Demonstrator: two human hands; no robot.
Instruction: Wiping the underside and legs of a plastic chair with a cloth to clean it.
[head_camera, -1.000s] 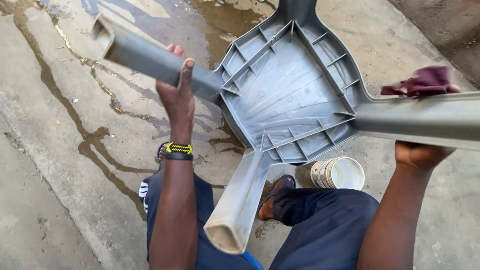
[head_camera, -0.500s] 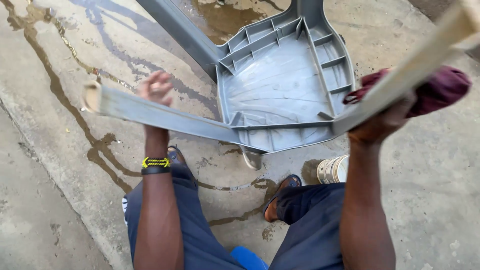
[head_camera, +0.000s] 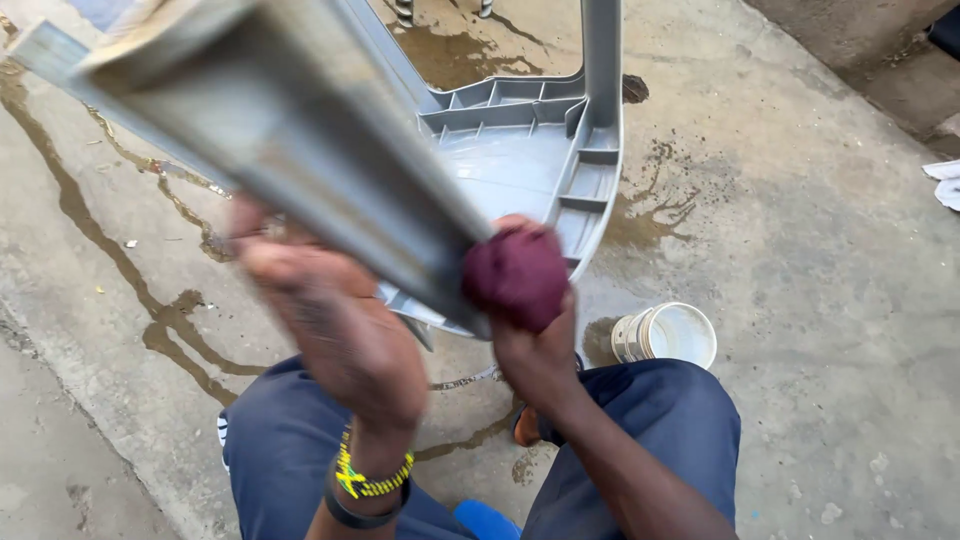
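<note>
Here, an upturned grey moulded-plastic chair (head_camera: 520, 170) is held up over wet concrete floor (head_camera: 800, 230), its ribbed underside facing the camera and its legs pointing up and toward the viewer. Nearest leg crosses the frame from upper left down to centre, blurred.

Left hand (head_camera: 330, 320): blurred, set under and against that near leg, about midway along it. Fingers seem wrapped round the leg, but the blur hides how far this grip is closed; cannot tell. Beaded yellow-green bracelet (head_camera: 372, 478) and a dark band on the wrist.

Right hand (head_camera: 535, 340): fingers pressed together round a bunched dark-red cloth (head_camera: 515, 275), pinching it. The cloth sits on top of the hand and touches the lower end of the near leg, right where the leg meets the seat rim.

Seat edge lies just beyond both hands, above the person's knees in dark blue trousers (head_camera: 640, 430).

White round plastic tub (head_camera: 668, 335) stands on the floor just right of the right knee, apart from the chair. Dark water trails run across the concrete at left.
</note>
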